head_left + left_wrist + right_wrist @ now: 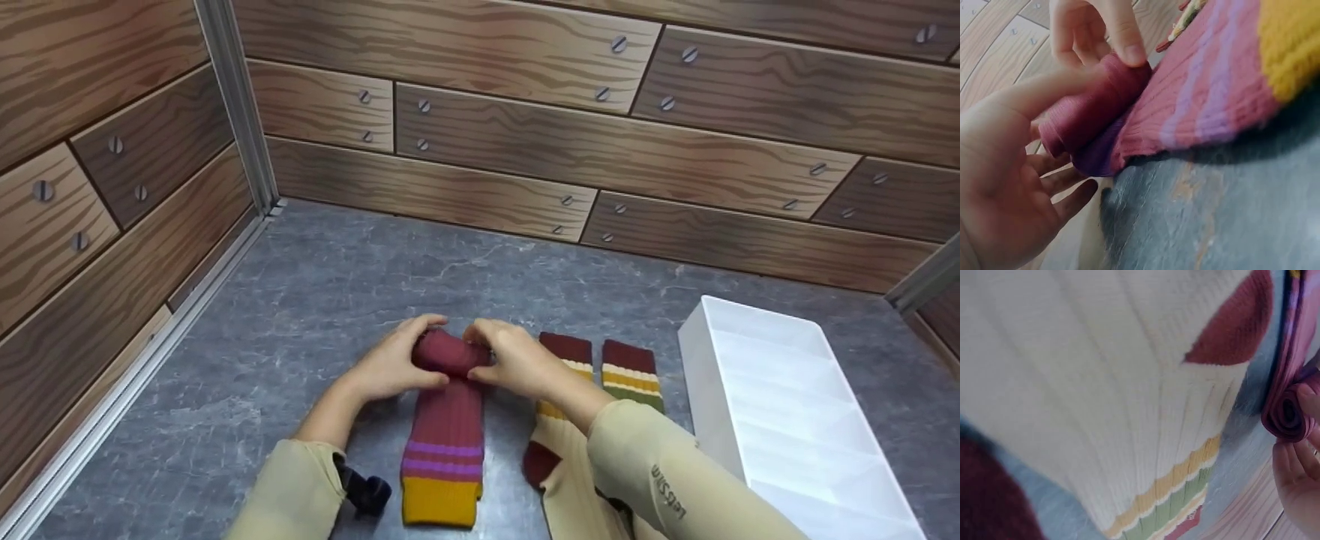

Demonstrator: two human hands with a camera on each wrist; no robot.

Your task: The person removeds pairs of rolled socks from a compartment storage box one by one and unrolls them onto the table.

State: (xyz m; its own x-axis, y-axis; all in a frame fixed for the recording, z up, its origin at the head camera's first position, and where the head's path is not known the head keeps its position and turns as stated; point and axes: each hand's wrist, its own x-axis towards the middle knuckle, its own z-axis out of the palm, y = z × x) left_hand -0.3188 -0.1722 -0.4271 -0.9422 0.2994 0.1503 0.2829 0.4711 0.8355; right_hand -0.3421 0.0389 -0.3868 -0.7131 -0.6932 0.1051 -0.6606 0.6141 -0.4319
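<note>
A maroon sock (448,420) with purple stripes and a yellow cuff lies lengthwise on the grey surface, its far end rolled up. My left hand (390,367) holds the left side of the roll (1092,107), thumb on top and fingers beneath in the left wrist view. On the right side, my right hand (521,364) grips the same roll with thumb and fingertips. The coiled layers of the roll (1289,413) show end-on in the right wrist view. Beneath my right forearm lie two cream socks (574,480) with maroon, yellow and green bands, partly hidden by the sleeve.
To the right stands a white box (709,390) divided into several compartments. Wood-patterned walls (480,127) enclose the back and left of the grey surface (337,262). A black device (366,491) is strapped at my left wrist.
</note>
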